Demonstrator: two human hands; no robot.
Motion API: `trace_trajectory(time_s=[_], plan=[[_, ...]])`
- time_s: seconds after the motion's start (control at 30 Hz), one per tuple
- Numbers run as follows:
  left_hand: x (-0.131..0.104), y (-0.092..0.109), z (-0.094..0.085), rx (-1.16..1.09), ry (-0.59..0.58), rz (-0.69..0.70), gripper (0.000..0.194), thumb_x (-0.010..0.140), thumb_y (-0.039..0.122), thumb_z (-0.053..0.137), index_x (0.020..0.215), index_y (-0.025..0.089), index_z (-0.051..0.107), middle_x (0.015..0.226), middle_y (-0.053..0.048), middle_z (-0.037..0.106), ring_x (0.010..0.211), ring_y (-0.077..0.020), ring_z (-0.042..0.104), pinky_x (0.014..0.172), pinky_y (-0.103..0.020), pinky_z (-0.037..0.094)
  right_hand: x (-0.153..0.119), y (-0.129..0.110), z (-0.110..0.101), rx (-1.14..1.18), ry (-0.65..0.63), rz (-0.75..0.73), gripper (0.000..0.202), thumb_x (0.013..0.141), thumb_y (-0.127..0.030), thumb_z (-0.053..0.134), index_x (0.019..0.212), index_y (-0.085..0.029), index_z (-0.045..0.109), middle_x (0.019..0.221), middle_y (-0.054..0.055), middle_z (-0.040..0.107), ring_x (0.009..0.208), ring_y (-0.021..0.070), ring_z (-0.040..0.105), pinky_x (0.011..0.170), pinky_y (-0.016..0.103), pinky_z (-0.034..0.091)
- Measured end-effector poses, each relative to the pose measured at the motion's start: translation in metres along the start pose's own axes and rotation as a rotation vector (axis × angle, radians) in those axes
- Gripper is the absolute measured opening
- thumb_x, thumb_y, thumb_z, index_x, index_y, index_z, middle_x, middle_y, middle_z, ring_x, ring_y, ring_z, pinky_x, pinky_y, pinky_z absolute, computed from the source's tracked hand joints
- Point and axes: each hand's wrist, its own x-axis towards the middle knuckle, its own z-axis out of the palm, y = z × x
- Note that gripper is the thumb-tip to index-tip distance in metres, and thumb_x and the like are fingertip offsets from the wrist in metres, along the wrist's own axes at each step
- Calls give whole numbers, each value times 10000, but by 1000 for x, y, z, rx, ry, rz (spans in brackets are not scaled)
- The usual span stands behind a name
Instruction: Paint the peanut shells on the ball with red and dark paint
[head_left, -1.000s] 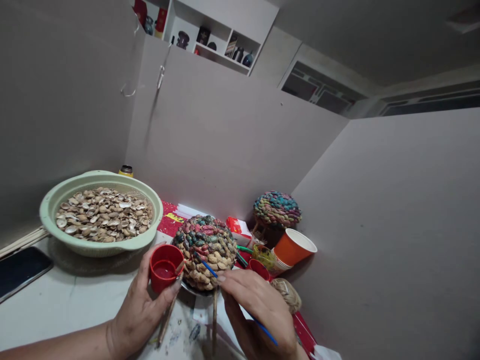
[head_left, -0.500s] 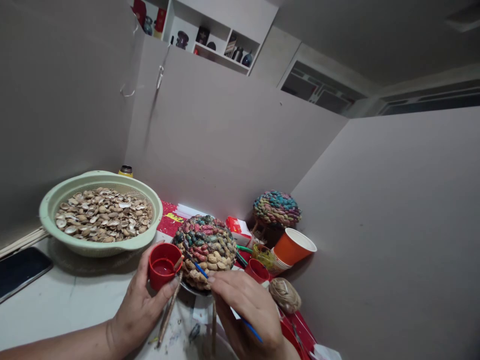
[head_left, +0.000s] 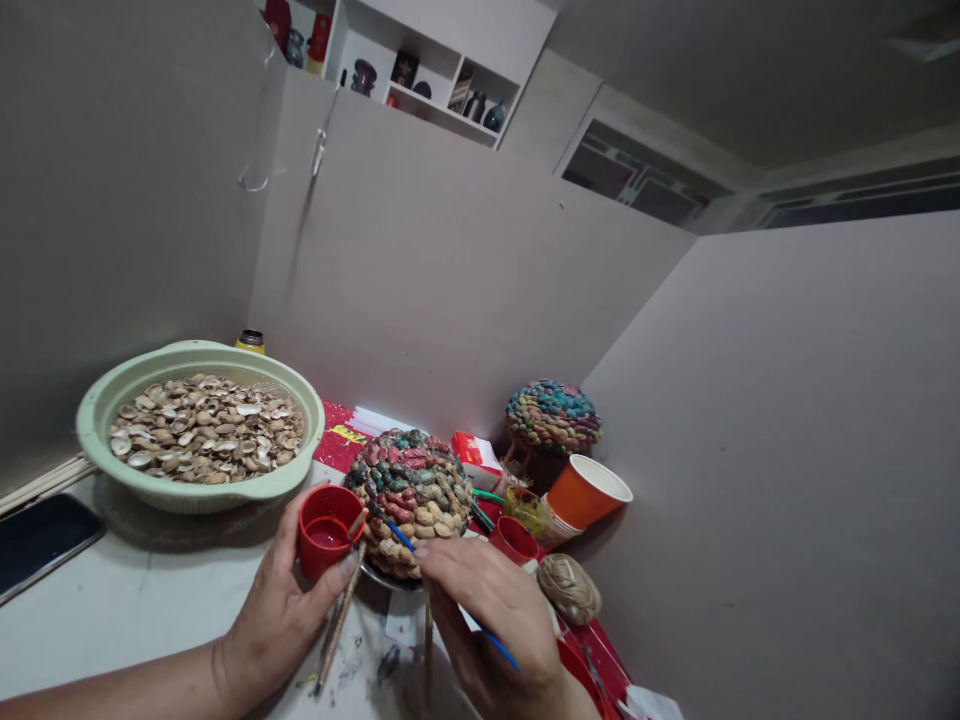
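My left hand (head_left: 281,605) is closed around a small red cup (head_left: 324,560) with some liquid inside. In my right hand (head_left: 491,610) I grip a blue paintbrush (head_left: 501,645); its tip meets the left part of a dome covered in peanut shells (head_left: 420,480). The dome's upper shells are painted red, green and dark tones, while the lower front ones are plain tan. Under the dome shows part of a metal rim, and thin brown sticks (head_left: 337,625) stand out below it.
A pale green basin (head_left: 307,470) of shell halves stands at left, beside a phone (head_left: 45,545). Behind the dome is a second painted dome (head_left: 555,415). Orange paper cups (head_left: 577,495), another red cup (head_left: 514,540) and a twine ball (head_left: 570,588) sit at right. Grey panels surround the table.
Almost everything stays as it was. The paintbrush's handle has shifted very slightly in my right hand; its tip remains at the dome's left part. My left hand keeps the cup in place.
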Motion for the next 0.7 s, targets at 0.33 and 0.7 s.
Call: trace_trajectory(time_s=[0.33,0.7], plan=[[0,1,-1,6,-6,-6,600,910,501,596,1384,236,340,1429,-143,517,1324,-282,501,1160,-527,365,4,-6,-7,-9,25,19,372,817,29,576,1141,-140,647,955,116,781,858,204,765,759,320,642],[-1,1,-1,16,1,-8,598,906,499,608,1384,246,355,1415,-127,537,1317,-274,513,1155,-503,381,6,-9,-17,-43,45,77,352,812,11,585,1100,-182,643,886,82,772,766,201,760,711,310,639]])
